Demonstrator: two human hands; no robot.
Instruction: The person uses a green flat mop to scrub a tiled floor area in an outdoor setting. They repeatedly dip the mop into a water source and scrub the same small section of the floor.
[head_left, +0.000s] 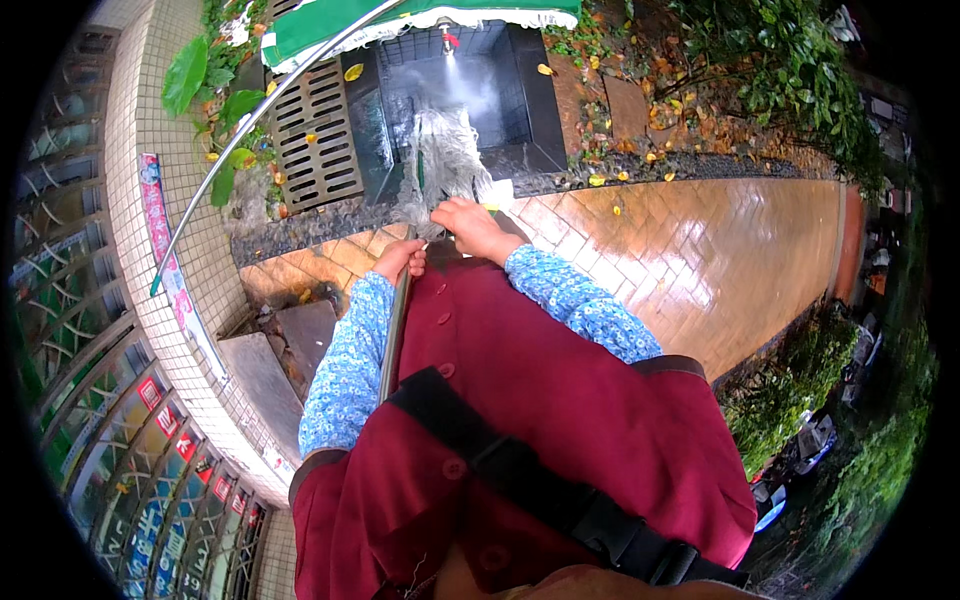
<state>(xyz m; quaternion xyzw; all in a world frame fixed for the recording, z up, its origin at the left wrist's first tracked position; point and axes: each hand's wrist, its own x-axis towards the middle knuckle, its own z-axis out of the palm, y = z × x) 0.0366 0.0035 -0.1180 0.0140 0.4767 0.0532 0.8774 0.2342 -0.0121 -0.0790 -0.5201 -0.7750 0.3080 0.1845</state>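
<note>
A grey-white string mop head (450, 150) lies over the front of a dark tiled outdoor basin (544, 97). Water sprays into the basin from a tap (448, 41) with a red handle. My left hand (401, 260) is closed around the mop's metal handle (395, 330), which runs back along my left side. My right hand (476, 230) is on the near end of the strands, its fingers bent over them; whether it grips them is hard to tell. Across the far side of the basin lies a green flat mop with a white fringe (420, 13), its thin metal pole (247, 127) slanting down to the left.
Left of the basin is a slotted drain grate (315, 135), beside a low tiled wall (187, 225) with metal window bars. Loose stone slabs (262, 382) lie near my left arm. Wet brick paving (697, 247) stretches right, with fallen leaves and shrubs (802, 82) beyond.
</note>
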